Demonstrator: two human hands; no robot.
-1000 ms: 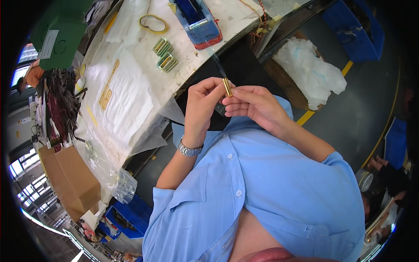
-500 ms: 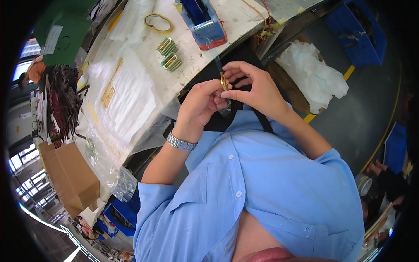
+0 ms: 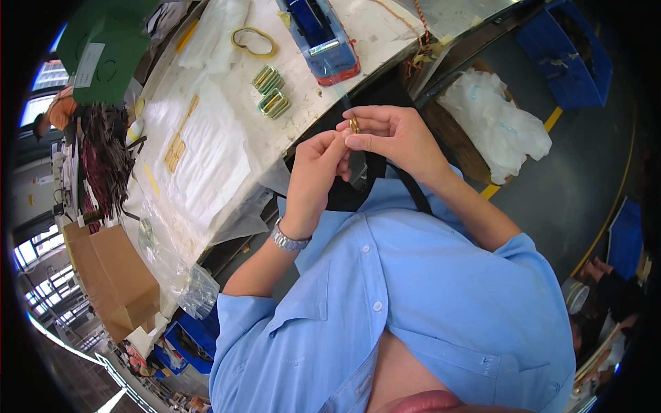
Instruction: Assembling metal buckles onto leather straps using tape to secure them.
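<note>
Both of my hands meet just off the table's edge, around a small shiny gold metal piece (image 3: 354, 125) that looks like a buckle. My right hand (image 3: 406, 141) pinches it between thumb and fingers. The thumb and forefinger of my left hand (image 3: 315, 168) are pressed together at its left side; what exactly they grip is partly hidden. Beyond the fingertips stands a blue tape dispenser (image 3: 330, 58), with a clear strip (image 3: 342, 95) hanging from its front. Two bundles of gold pieces, the far bundle (image 3: 266, 80) and the near bundle (image 3: 274, 104), lie left of it.
A tape roll (image 3: 255, 43) rests on the white table (image 3: 313, 117). Further left, gold pieces (image 3: 176, 153) in a row lie on white foam sheeting (image 3: 217, 148). A cardboard box (image 3: 113, 279) stands at the left, white plastic bags (image 3: 492, 124) and a blue bin (image 3: 568, 58) at the right.
The left hand has tilted more upright, its fingertips rising toward the gold piece. The right hand's fingers have closed in around the piece. The clear strip shows less of its length.
</note>
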